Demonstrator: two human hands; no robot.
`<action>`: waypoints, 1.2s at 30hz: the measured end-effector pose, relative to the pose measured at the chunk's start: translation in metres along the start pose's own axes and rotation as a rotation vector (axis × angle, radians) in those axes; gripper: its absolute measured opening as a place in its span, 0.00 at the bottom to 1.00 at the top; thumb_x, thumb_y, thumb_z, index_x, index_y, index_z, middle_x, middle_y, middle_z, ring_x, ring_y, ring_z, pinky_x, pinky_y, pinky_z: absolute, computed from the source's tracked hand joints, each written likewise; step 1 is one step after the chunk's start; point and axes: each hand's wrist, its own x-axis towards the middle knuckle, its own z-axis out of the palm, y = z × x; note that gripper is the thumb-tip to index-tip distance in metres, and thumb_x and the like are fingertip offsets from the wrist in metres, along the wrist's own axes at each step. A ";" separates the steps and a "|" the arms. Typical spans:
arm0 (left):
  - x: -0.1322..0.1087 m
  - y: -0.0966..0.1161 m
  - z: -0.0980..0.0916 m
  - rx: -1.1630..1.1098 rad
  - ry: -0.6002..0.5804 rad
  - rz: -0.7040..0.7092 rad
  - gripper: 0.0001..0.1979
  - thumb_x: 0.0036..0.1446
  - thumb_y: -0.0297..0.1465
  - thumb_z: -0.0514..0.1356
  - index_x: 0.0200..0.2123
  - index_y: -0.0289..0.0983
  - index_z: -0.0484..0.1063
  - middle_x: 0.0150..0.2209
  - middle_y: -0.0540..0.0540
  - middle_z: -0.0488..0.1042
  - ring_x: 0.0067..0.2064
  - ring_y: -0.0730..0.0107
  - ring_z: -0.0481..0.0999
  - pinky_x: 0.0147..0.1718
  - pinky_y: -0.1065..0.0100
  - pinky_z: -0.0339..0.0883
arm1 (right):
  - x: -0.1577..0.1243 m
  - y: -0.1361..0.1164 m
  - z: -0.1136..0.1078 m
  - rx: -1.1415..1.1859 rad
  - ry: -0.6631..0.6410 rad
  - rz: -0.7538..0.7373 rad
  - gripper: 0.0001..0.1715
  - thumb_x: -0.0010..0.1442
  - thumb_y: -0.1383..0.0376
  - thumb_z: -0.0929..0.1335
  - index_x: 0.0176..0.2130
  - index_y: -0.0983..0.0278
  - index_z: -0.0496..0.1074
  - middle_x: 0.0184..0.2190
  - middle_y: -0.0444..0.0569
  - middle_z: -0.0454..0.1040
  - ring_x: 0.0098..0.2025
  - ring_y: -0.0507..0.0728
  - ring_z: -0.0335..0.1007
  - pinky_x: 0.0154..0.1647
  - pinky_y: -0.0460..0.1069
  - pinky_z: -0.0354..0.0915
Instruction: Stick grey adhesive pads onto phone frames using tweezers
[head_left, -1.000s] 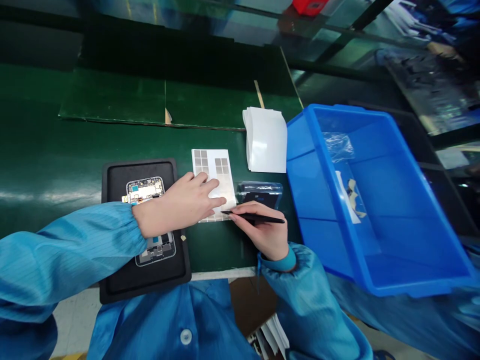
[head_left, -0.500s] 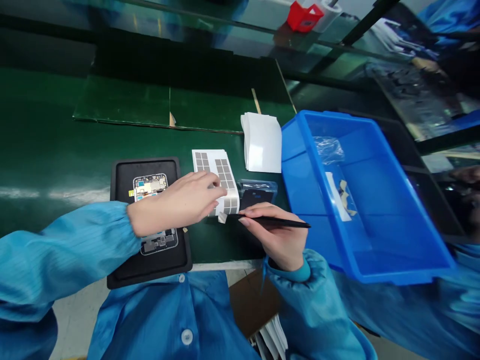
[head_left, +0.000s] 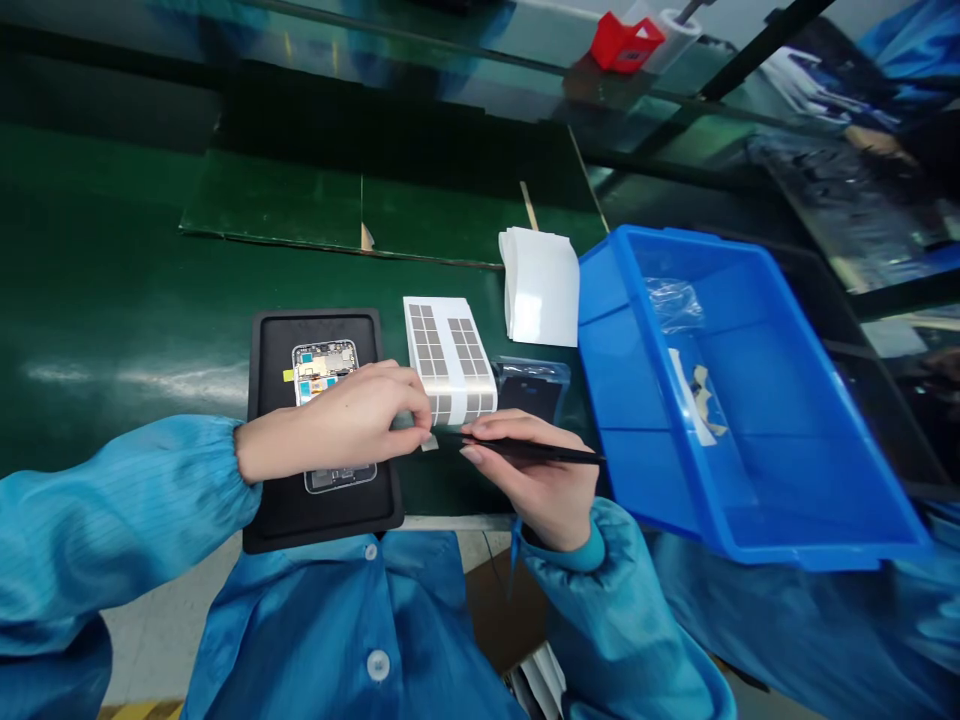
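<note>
Black tweezers [head_left: 536,452] lie in the closed fingers of my right hand [head_left: 551,490], their tip pointing left. A small grey sticker [head_left: 429,443] is at the pinched thumb and forefinger of my left hand [head_left: 360,415], close to the tweezers' tip. Just above, a white sheet [head_left: 444,330] with rows of grey square stickers curls down at its near end. Beneath my left forearm and hand, an opened phone [head_left: 326,360] with its circuit board showing rests in a black tray [head_left: 271,500]; my hand hides the phone's middle.
A blue bin [head_left: 637,420] at the right holds clear plastic and paper scraps. White sheets [head_left: 541,290] are stacked left of it. A dark item in a clear bag [head_left: 531,385] lies beside the sticker sheet. Behind is a raised green board [head_left: 285,205]; a red holder [head_left: 626,42] sits far back.
The view has shifted, so the table things appear farther right. My left fingers have closed into a pinch at the small sticker, which was at the tweezers' tip before.
</note>
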 end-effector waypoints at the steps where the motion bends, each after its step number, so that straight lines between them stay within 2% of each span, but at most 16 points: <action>1: -0.001 0.000 -0.001 -0.001 -0.003 -0.007 0.05 0.60 0.29 0.62 0.33 0.38 0.78 0.39 0.48 0.77 0.43 0.66 0.74 0.44 0.64 0.65 | 0.000 0.001 0.001 -0.004 -0.001 0.003 0.11 0.52 0.72 0.77 0.36 0.58 0.81 0.33 0.48 0.82 0.36 0.58 0.80 0.37 0.52 0.78; 7: -0.009 -0.005 -0.007 -0.008 0.018 0.002 0.04 0.60 0.27 0.61 0.34 0.38 0.78 0.40 0.48 0.77 0.43 0.67 0.74 0.45 0.64 0.66 | 0.004 -0.002 0.009 0.010 -0.045 0.016 0.12 0.51 0.73 0.78 0.35 0.59 0.81 0.33 0.48 0.83 0.34 0.57 0.80 0.36 0.51 0.78; 17: -0.019 -0.018 -0.014 -0.001 0.059 0.006 0.04 0.60 0.29 0.62 0.35 0.39 0.78 0.39 0.49 0.78 0.43 0.66 0.76 0.44 0.64 0.67 | 0.010 -0.003 0.022 0.018 -0.028 0.061 0.09 0.52 0.72 0.78 0.33 0.59 0.81 0.30 0.46 0.82 0.32 0.56 0.80 0.34 0.50 0.76; 20: -0.029 -0.029 -0.027 0.033 0.144 -0.016 0.05 0.61 0.32 0.62 0.39 0.40 0.78 0.41 0.48 0.78 0.45 0.66 0.76 0.46 0.65 0.67 | 0.013 -0.001 0.026 -0.001 0.014 0.083 0.08 0.52 0.71 0.78 0.32 0.59 0.81 0.30 0.46 0.82 0.32 0.57 0.79 0.34 0.51 0.76; 23: -0.046 -0.047 -0.042 0.154 0.282 -0.072 0.07 0.61 0.33 0.61 0.40 0.39 0.78 0.42 0.48 0.78 0.45 0.65 0.76 0.45 0.64 0.67 | 0.020 -0.003 0.035 -0.019 0.037 0.106 0.06 0.52 0.70 0.78 0.32 0.60 0.81 0.29 0.46 0.82 0.32 0.57 0.80 0.35 0.51 0.76; 26: -0.066 -0.066 -0.051 0.293 0.410 -0.103 0.07 0.62 0.33 0.61 0.39 0.37 0.77 0.41 0.46 0.78 0.43 0.64 0.75 0.43 0.64 0.67 | 0.033 -0.007 0.052 -0.030 0.018 0.130 0.06 0.52 0.70 0.78 0.31 0.60 0.80 0.29 0.45 0.82 0.32 0.56 0.80 0.35 0.50 0.77; 28: -0.077 -0.075 -0.052 0.328 0.439 -0.058 0.07 0.62 0.32 0.60 0.38 0.36 0.77 0.39 0.45 0.78 0.42 0.65 0.74 0.41 0.65 0.67 | 0.043 -0.009 0.067 -0.023 0.000 0.154 0.05 0.52 0.69 0.78 0.31 0.60 0.80 0.29 0.45 0.82 0.31 0.55 0.79 0.33 0.49 0.77; 32: -0.089 -0.082 -0.049 0.314 0.378 0.084 0.07 0.63 0.31 0.59 0.39 0.37 0.77 0.36 0.46 0.76 0.38 0.68 0.72 0.38 0.66 0.66 | 0.059 -0.009 0.096 0.022 -0.054 0.212 0.04 0.54 0.65 0.77 0.31 0.61 0.80 0.29 0.45 0.82 0.29 0.55 0.79 0.29 0.48 0.76; 36: -0.092 -0.084 -0.047 0.344 0.264 0.099 0.09 0.64 0.33 0.58 0.43 0.39 0.78 0.36 0.46 0.74 0.38 0.67 0.71 0.37 0.66 0.64 | 0.063 -0.006 0.111 0.010 -0.077 0.250 0.04 0.55 0.65 0.76 0.32 0.61 0.79 0.29 0.46 0.82 0.29 0.55 0.79 0.29 0.48 0.77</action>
